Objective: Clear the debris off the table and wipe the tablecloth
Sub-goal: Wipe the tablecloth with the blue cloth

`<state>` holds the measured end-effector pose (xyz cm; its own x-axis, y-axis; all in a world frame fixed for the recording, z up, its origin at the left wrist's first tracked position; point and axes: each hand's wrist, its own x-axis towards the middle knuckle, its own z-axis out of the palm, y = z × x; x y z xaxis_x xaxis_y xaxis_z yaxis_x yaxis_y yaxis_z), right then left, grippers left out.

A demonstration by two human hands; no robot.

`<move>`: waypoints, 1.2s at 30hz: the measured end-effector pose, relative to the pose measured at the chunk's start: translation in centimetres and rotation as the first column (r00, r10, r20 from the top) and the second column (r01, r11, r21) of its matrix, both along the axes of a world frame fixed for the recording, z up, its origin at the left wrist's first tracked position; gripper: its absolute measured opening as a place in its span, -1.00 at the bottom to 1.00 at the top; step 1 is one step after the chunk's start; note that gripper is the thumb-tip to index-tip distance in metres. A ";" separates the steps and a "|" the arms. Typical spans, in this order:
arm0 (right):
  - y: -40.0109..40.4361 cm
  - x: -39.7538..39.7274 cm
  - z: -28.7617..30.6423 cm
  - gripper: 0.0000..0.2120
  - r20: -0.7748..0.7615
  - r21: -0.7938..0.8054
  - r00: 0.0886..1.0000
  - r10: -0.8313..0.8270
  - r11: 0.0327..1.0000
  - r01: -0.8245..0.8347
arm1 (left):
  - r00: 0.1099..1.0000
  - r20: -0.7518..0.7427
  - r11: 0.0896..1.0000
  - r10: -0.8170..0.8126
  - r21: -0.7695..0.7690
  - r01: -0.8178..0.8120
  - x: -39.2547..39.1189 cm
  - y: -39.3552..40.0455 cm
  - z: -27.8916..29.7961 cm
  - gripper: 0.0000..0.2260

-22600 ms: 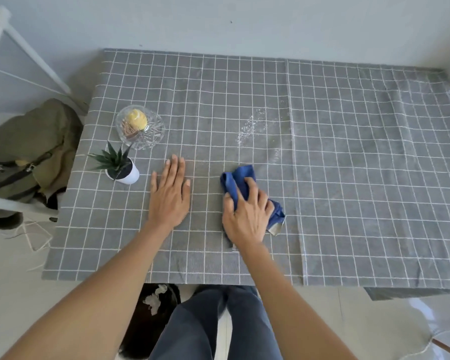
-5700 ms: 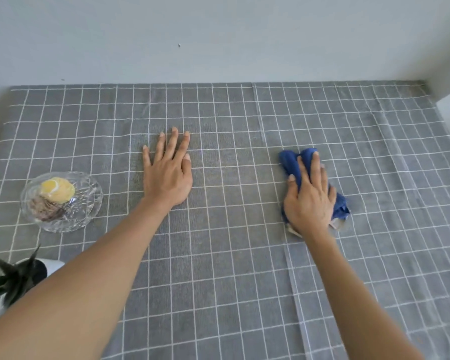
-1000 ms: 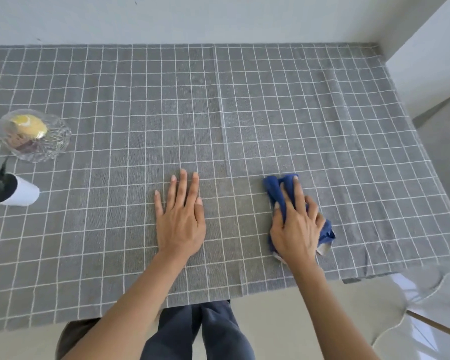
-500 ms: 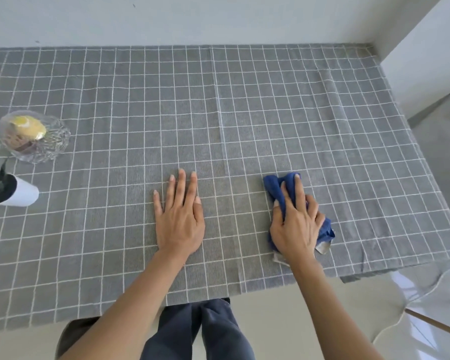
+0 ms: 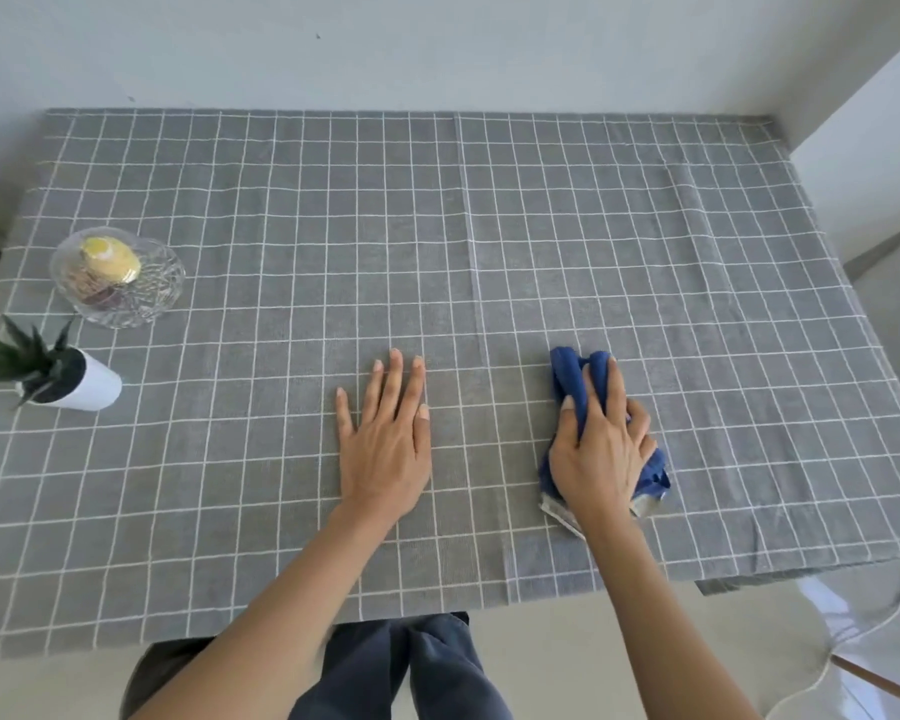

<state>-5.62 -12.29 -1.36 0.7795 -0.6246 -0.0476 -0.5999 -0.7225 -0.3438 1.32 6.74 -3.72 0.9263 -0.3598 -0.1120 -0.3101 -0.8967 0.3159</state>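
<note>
We find the left hand (image 5: pixel 384 444) flat on the grey tablecloth (image 5: pixel 645 252), fingers straight and slightly spread, apparently pinning it to the desk, while the right hand (image 5: pixel 601 449) curls its fingers round the blue cloth (image 5: pixel 575 371) near the desk's near right edge.

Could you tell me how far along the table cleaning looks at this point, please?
No loose debris shows on the grey checked tablecloth. Wiping is in hand: the right hand presses the bunched blue cloth near the front edge while the left hand lies flat beside it. How much remains unwiped I cannot tell.
</note>
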 end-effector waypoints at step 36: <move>11.1 15.4 0.8 -0.52 0.065 -0.004 0.963 0.261 0.965 -0.261 | 0.975 0.096 0.978 0.202 0.037 -0.206 14.0 11.6 -0.1 -0.53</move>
